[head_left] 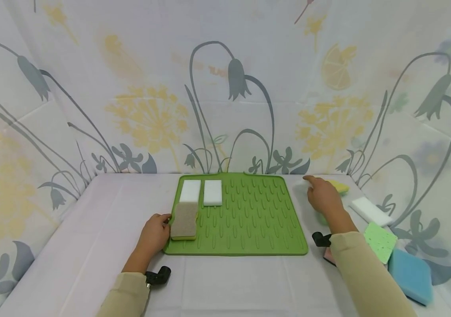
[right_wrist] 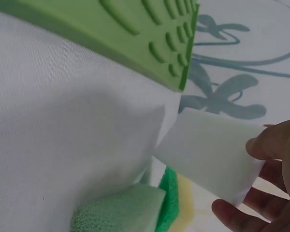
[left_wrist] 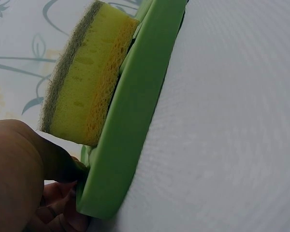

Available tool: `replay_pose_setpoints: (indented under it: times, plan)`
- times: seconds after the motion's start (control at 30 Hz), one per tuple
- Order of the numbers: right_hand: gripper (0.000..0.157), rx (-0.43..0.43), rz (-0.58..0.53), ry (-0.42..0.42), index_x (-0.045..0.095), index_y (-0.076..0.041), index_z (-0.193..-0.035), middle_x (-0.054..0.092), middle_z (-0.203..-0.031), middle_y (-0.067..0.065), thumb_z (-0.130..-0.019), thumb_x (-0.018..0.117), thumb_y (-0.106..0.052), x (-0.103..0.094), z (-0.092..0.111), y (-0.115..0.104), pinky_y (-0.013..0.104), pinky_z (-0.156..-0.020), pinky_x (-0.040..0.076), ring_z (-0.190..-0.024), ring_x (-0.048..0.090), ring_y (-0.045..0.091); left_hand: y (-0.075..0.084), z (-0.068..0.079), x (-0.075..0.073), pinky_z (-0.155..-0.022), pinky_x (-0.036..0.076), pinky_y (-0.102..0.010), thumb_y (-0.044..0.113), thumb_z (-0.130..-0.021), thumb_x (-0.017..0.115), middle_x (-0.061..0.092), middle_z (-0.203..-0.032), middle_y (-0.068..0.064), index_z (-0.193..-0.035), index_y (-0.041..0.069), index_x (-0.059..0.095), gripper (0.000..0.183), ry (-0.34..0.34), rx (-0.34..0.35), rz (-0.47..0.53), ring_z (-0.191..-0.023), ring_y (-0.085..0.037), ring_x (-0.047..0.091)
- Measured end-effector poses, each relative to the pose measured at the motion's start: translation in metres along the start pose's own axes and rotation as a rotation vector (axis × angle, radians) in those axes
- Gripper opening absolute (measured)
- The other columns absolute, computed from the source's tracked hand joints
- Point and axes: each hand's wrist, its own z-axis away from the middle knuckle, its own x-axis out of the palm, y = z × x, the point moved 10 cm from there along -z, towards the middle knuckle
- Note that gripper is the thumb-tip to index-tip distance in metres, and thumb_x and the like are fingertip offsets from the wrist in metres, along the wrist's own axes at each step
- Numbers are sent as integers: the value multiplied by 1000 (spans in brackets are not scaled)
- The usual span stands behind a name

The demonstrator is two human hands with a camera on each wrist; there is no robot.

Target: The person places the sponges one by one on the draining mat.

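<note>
My left hand [head_left: 156,231] pinches the left rim of the green ridged mat [head_left: 249,229], thumb on top and fingers at the outer side. Close by it on the mat lies a yellow sponge [left_wrist: 82,72] with a grey-brown scouring face upward. Two white sponge blocks [head_left: 212,193] lie flat near the mat's far left corner; the scouring sponge's far end meets the left one. Beyond the mat's right side, my right hand [head_left: 323,198] holds another white sponge block [right_wrist: 210,152] between thumb and fingers. Against the pale cloth, this block barely shows in the head view.
To the right lie a yellow sponge [head_left: 338,187], a white block [head_left: 370,211], a light green sponge [head_left: 380,242] and a blue sponge [head_left: 411,274]. A pinkish sponge [head_left: 329,256] is partly under my right forearm. A pale green sponge [right_wrist: 118,210] sits below the held block.
</note>
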Motion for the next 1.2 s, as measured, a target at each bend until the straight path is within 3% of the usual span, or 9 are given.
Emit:
replay_pose_setpoints:
  times: [0.47, 0.73, 0.97, 1.2]
  plan:
    - [40, -88, -47, 18, 55, -3, -133, 57, -127, 30, -94, 54, -9, -3, 15, -24, 58, -85, 48, -110, 56, 48, -3, -3, 3, -83, 52, -47, 4, -94, 48, 61, -111, -23, -127, -7, 58, 36, -6, 7, -1, -100, -34, 61]
    - [37, -123, -55, 65, 57, -4, -132, 58, -126, 29, -96, 50, -9, -8, 24, -42, 50, -72, 49, -99, 61, 44, -2, -3, 2, -84, 51, -48, 4, -94, 48, 62, -110, -22, -127, -7, 58, 36, -12, 4, -6, -101, -34, 61]
    - [36, -162, -51, 111, 59, -7, -131, 61, -123, 25, -95, 56, -7, -11, 32, -59, 53, -79, 51, -104, 60, 43, -1, -3, 3, -86, 51, -49, 4, -94, 48, 61, -111, -23, -127, -8, 58, 36, -22, 1, 0, -102, -36, 61]
    - [31, -197, -61, 145, 67, -10, -121, 63, -118, 21, -92, 58, -3, -12, 40, -76, 49, -75, 52, -99, 62, 39, -1, -3, 3, -86, 51, -49, 4, -93, 49, 62, -111, -23, -127, -8, 58, 36, -22, 2, -2, -103, -36, 61]
